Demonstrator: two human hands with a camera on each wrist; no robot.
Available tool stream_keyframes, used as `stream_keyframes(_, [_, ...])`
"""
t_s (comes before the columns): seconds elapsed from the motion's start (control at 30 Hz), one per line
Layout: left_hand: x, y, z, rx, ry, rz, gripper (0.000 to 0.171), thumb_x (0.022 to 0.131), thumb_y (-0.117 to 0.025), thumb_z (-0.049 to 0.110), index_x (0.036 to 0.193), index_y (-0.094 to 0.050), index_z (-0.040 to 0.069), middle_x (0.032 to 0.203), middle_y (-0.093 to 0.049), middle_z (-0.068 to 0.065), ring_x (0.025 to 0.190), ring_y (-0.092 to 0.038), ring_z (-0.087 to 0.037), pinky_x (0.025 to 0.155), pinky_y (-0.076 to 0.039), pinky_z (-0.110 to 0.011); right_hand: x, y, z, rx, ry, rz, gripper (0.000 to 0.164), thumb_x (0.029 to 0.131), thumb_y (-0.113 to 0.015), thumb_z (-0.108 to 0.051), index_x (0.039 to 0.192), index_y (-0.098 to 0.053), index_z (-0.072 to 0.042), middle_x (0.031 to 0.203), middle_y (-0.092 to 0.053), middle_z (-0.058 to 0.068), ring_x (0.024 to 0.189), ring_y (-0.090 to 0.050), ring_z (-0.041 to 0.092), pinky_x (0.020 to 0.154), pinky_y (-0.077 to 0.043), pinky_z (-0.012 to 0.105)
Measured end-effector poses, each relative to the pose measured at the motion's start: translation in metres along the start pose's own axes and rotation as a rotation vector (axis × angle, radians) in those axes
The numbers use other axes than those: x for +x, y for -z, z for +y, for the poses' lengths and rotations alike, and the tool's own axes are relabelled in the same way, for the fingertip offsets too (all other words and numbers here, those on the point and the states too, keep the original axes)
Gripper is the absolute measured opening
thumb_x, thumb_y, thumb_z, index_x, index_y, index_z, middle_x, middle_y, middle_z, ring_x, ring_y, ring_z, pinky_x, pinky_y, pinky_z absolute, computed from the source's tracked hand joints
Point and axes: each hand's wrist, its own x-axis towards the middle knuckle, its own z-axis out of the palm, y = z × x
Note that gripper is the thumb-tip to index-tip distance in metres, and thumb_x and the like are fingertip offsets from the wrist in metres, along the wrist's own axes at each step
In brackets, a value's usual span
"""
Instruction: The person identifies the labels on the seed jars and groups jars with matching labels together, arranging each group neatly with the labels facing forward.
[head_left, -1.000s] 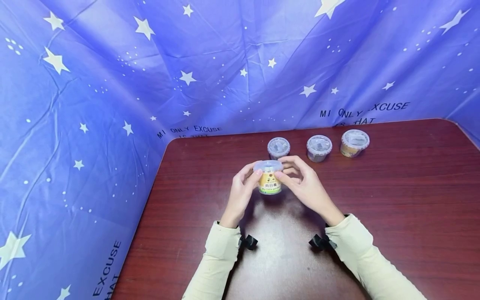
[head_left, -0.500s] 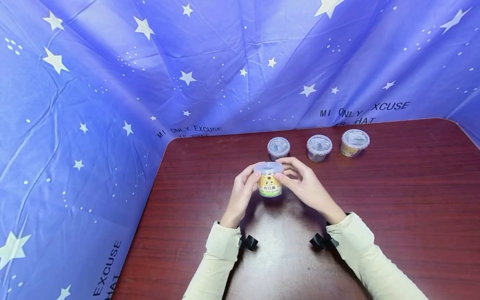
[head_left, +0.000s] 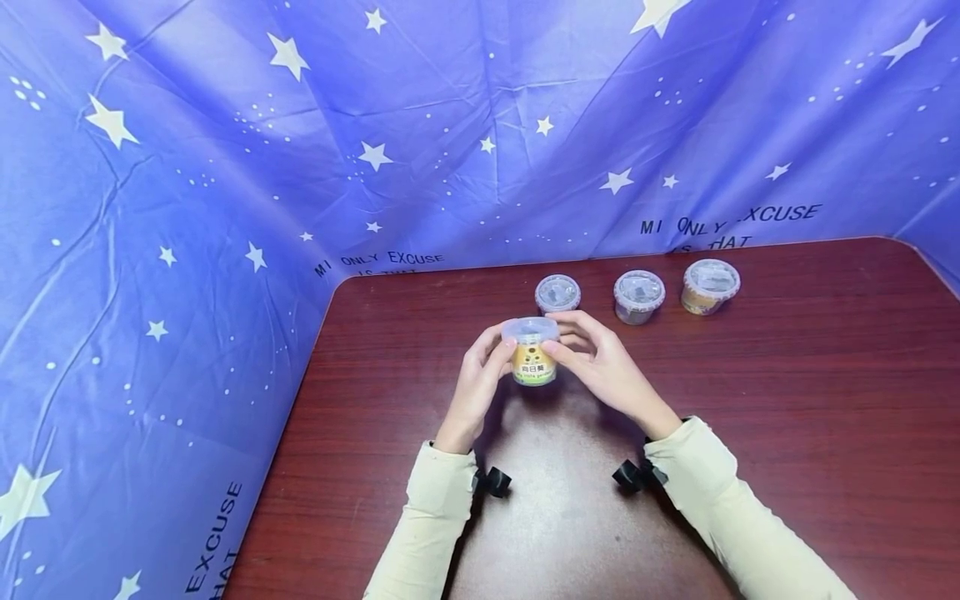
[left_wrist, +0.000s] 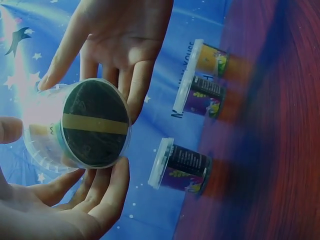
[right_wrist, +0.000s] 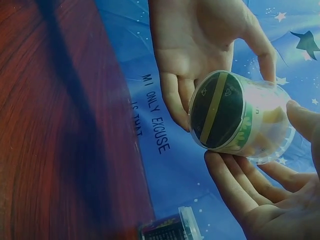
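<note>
Between both hands, raised over the table, is a small clear plastic tub (head_left: 534, 354) with a translucent lid and a yellow-green label printed "My little garden". My left hand (head_left: 480, 379) grips its left side, thumb on the front near the lid. From the other side my right hand (head_left: 607, 367) holds it, thumb on the front and fingers behind. In the left wrist view the tub's dark base (left_wrist: 95, 125) shows, crossed by a yellow strip. The right wrist view shows the same dark base (right_wrist: 218, 110) between the fingers of both hands.
Three similar lidded tubs stand along the back of the dark red table (head_left: 810, 400): a left tub (head_left: 558, 292), a middle tub (head_left: 638, 297) and a right tub (head_left: 709, 287). A blue star-patterned curtain (head_left: 450, 167) hangs behind and at the left.
Both hands have shifted slightly left with the tub, after dipping a little toward me. The label has turned slightly. The three tubs at the back stay in place.
</note>
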Motion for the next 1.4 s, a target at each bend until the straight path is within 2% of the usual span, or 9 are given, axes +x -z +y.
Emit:
stream_keyframes(0.23, [0.002,0.005,-0.002,0.027,-0.002,0.042,0.039,0.1,-0.054,0.018,0.135,-0.055,0.001,0.122,-0.063,-0.017,0.104,-0.06,-0.011,0.091,-0.051,-0.029,0.005,-0.003,0.003,-0.011,0.004,-0.007,0.042,0.095,-0.068,-0.013,0.134,-0.055,-0.005,0.123,-0.065,0.016,0.109,-0.064,0.026,0.09,-0.054,0.022])
stream_keyframes(0.47, [0.006,0.011,-0.004,0.041,-0.007,0.031,0.039,0.098,-0.056,0.013,0.135,-0.056,0.0,0.127,-0.062,-0.021,0.108,-0.06,-0.012,0.093,-0.051,-0.028,0.01,-0.004,0.007,0.025,-0.005,-0.053,0.047,0.094,-0.067,-0.009,0.138,-0.051,-0.003,0.127,-0.061,0.019,0.115,-0.062,0.032,0.09,-0.054,0.023])
stream_keyframes(0.67, [0.008,0.014,-0.007,0.044,0.006,0.036,0.041,0.098,-0.058,0.014,0.136,-0.055,0.002,0.129,-0.062,-0.019,0.11,-0.06,-0.014,0.096,-0.049,-0.028,0.014,-0.007,0.015,0.057,-0.017,-0.072,0.049,0.095,-0.067,-0.009,0.139,-0.049,-0.001,0.13,-0.058,0.021,0.119,-0.058,0.033,0.093,-0.053,0.022])
stream_keyframes(0.97, [0.011,0.018,-0.017,0.062,0.027,0.07,0.043,0.095,-0.059,0.01,0.137,-0.054,0.002,0.132,-0.061,-0.018,0.11,-0.06,-0.015,0.094,-0.048,-0.022,0.018,-0.015,0.023,0.055,-0.027,-0.088,0.052,0.092,-0.07,-0.005,0.138,-0.048,0.002,0.13,-0.057,0.023,0.119,-0.057,0.036,0.096,-0.054,0.038])
stream_keyframes(1.2, [0.015,0.021,-0.025,0.061,0.05,0.055,0.047,0.091,-0.056,0.004,0.138,-0.053,0.001,0.134,-0.059,-0.02,0.116,-0.059,-0.019,0.094,-0.048,-0.02,0.019,-0.017,0.032,0.026,-0.04,-0.098,0.053,0.089,-0.072,-0.003,0.136,-0.048,0.003,0.129,-0.057,0.024,0.119,-0.057,0.039,0.096,-0.054,0.033])
stream_keyframes(1.4, [0.018,0.023,-0.032,0.047,0.072,0.045,0.049,0.089,-0.053,-0.001,0.139,-0.052,0.0,0.133,-0.058,-0.021,0.115,-0.058,-0.017,0.092,-0.048,-0.019,0.018,-0.018,0.037,-0.006,-0.044,-0.093,0.054,0.087,-0.074,-0.002,0.135,-0.049,0.002,0.129,-0.057,0.025,0.118,-0.058,0.04,0.096,-0.054,0.039])
